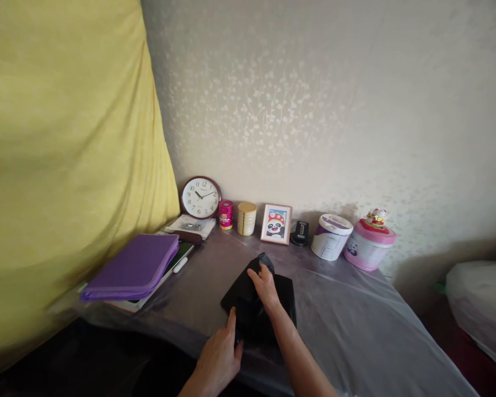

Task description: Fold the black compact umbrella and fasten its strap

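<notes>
A black pouch or bag [283, 298] lies on the plastic-covered table [347, 309] in front of me. My right hand [265, 286] rests on top of it, fingers bent and pressing on or pinching the black material near its far end. My left hand [220, 354] holds the near left edge of the black bag, index finger stretched along it and thumb against its side.
A purple zip case [134, 266] lies on papers at the left. Along the wall stand a clock [200, 197], a pink tin [225, 214], a yellow tin [247, 218], a framed picture [276, 223], a white tub [330, 236] and a pink tub [368, 244]. A yellow curtain [66, 154] hangs left.
</notes>
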Motion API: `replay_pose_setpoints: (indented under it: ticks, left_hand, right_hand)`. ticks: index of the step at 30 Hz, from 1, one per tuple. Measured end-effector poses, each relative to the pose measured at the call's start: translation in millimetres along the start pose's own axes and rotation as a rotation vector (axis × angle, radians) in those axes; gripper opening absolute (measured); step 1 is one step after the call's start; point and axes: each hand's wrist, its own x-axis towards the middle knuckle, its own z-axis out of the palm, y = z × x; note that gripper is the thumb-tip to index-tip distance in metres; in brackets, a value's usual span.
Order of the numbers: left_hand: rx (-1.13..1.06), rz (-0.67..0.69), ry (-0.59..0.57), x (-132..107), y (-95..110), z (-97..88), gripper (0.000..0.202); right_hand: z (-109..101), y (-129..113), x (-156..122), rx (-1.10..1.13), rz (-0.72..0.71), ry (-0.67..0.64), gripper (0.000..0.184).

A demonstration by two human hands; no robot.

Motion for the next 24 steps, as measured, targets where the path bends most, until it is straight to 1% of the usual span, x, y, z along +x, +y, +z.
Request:
replay_pose_setpoints:
  ticks: [3, 5, 8, 12, 14, 18, 21, 24]
  left_hand:
    - [-0.007, 0.011, 0.004, 1, 1, -1.6, 0.064]
    - [-0.005, 0.021, 0.021, 0, 2, -1.6, 0.062]
    - [0.003, 0.022, 0.073, -3, 3, 0.8, 0.062]
    - [0.033, 0.038, 0.148, -11, 6, 2.4, 0.063]
    - [0.093, 0.066, 0.126, -13, 8, 0.4, 0.065]
    - [0.243, 0.100, 0.026, -11, 13, -5.8, 0.075]
    - [0.290, 0.091, -0.038, -5, 16, -8.7, 0.079]
    - [0.300, 0.082, -0.063, -1, 18, -9.4, 0.081]
  right_hand:
    - [5, 2, 3, -0.238, 0.054, -0.055, 0.040]
    - [6, 1, 3, -0.341, 0.074, -0.083, 0.043]
    - [5, -3, 4, -0.419, 0.093, -0.121, 0.042]
    - [4, -9, 4, -0.450, 0.126, -0.155, 0.041]
    - [3, -12, 3, -0.457, 0.136, -0.168, 0.041]
    - [3, -16, 1, -0.455, 0.124, -0.191, 0.042]
    - [3, -18, -1, -0.416, 0.070, -0.233, 0.041]
    - [4, -18, -3, -0.336, 0.002, -0.277, 0.036]
